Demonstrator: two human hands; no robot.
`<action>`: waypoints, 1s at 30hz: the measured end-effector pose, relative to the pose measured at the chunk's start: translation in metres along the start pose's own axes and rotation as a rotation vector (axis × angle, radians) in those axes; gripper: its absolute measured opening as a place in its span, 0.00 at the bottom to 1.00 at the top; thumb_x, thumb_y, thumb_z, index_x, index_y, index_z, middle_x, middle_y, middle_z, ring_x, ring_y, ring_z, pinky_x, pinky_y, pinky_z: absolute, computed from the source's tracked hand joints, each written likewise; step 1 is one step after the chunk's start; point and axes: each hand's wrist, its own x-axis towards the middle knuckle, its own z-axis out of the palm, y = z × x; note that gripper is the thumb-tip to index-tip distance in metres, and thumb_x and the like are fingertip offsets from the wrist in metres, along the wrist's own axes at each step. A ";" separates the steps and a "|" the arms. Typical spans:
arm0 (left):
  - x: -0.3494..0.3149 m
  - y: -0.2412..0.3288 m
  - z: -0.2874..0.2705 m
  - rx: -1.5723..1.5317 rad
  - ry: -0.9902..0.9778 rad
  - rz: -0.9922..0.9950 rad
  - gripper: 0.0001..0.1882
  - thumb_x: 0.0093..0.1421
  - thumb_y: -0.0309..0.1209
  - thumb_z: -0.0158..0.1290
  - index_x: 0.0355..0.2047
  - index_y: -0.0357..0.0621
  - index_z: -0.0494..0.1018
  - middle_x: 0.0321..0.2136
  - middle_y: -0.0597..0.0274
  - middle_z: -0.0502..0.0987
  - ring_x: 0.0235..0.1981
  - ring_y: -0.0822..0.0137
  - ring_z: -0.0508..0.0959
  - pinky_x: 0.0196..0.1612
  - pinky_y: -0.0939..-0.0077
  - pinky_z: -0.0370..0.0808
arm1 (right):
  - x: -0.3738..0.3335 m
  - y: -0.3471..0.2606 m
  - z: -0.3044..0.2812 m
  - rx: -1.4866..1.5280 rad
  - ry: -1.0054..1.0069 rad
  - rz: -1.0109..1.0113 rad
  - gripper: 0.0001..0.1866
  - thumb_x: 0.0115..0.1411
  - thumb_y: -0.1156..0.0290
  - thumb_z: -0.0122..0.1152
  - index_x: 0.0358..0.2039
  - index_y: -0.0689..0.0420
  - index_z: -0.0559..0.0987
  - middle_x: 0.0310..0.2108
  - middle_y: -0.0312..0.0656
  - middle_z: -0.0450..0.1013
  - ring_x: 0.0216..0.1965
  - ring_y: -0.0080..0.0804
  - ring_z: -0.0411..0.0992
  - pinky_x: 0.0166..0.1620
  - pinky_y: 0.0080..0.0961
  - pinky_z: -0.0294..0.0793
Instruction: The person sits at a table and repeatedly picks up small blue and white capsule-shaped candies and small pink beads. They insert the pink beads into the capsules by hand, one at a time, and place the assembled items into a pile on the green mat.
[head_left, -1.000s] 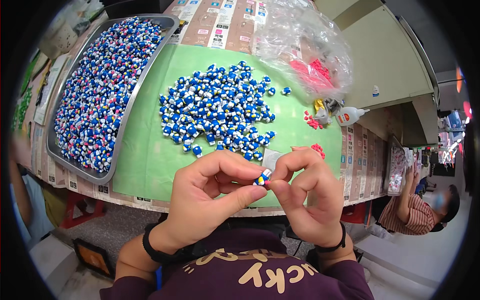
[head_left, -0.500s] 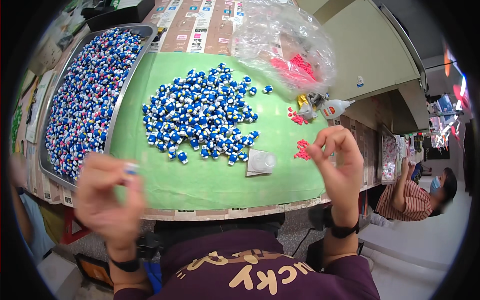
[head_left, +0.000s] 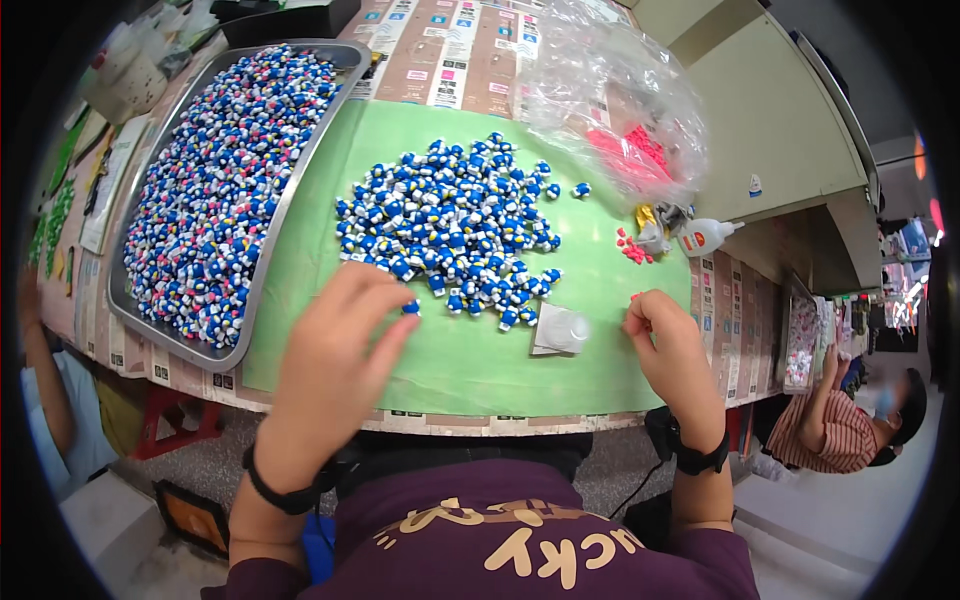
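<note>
Small blue-and-white plastic figures (head_left: pixel 450 215) lie heaped on a green sheet (head_left: pixel 480 385). At the heap's near left edge my left hand (head_left: pixel 335 355) is closed, with one blue-and-white figure (head_left: pixel 411 308) between thumb and forefinger. Over to the right my right hand (head_left: pixel 672 345) rests low over the sheet with its fingers pinched together; what they hold is hidden. A bit of pink (head_left: pixel 635 297) shows at its fingertips, and the hand covers the rest of that spot. Between the hands stands a small clear cup (head_left: pixel 566 330) on a pale square pad.
A metal tray (head_left: pixel 262 262) full of finished-looking figures stands at left. Beyond the right hand are loose pink pieces (head_left: pixel 632 248), a squeeze bottle (head_left: pixel 706 236) and a clear plastic bag (head_left: pixel 560 95) holding pink pieces. A cabinet (head_left: pixel 770 130) borders the far right. Other people sit at both sides.
My left hand has moved from beside the tray rightward to the heap. My right hand has come down over the small pink pile. The whole view has shifted slightly.
</note>
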 end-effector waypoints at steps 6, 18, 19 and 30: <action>0.001 -0.008 0.015 0.187 -0.157 0.106 0.11 0.51 0.19 0.60 0.35 0.37 0.74 0.34 0.55 0.73 0.38 0.52 0.75 0.38 0.62 0.73 | -0.005 0.001 0.004 -0.026 0.041 -0.033 0.07 0.50 0.86 0.55 0.27 0.61 0.68 0.26 0.47 0.68 0.31 0.47 0.69 0.36 0.37 0.68; 0.004 0.021 0.014 -0.587 -0.266 0.037 0.12 0.55 0.13 0.57 0.39 0.36 0.79 0.39 0.58 0.72 0.34 0.69 0.77 0.35 0.79 0.78 | -0.005 -0.065 -0.008 0.337 0.175 -0.435 0.12 0.44 0.86 0.61 0.28 0.57 0.71 0.32 0.39 0.74 0.33 0.37 0.72 0.39 0.32 0.65; 0.002 0.026 0.017 -0.775 -0.326 -0.068 0.11 0.56 0.14 0.56 0.39 0.35 0.79 0.39 0.58 0.72 0.34 0.70 0.78 0.36 0.79 0.78 | -0.002 -0.074 -0.006 0.343 0.166 -0.530 0.13 0.43 0.86 0.62 0.28 0.57 0.72 0.33 0.39 0.75 0.33 0.36 0.72 0.39 0.32 0.65; -0.005 0.026 0.025 -1.394 -0.448 -0.316 0.04 0.61 0.19 0.56 0.36 0.36 0.77 0.39 0.61 0.73 0.32 0.75 0.76 0.34 0.81 0.76 | -0.001 -0.100 0.016 0.520 0.139 -0.460 0.14 0.48 0.87 0.65 0.26 0.55 0.70 0.34 0.42 0.76 0.31 0.33 0.73 0.39 0.29 0.68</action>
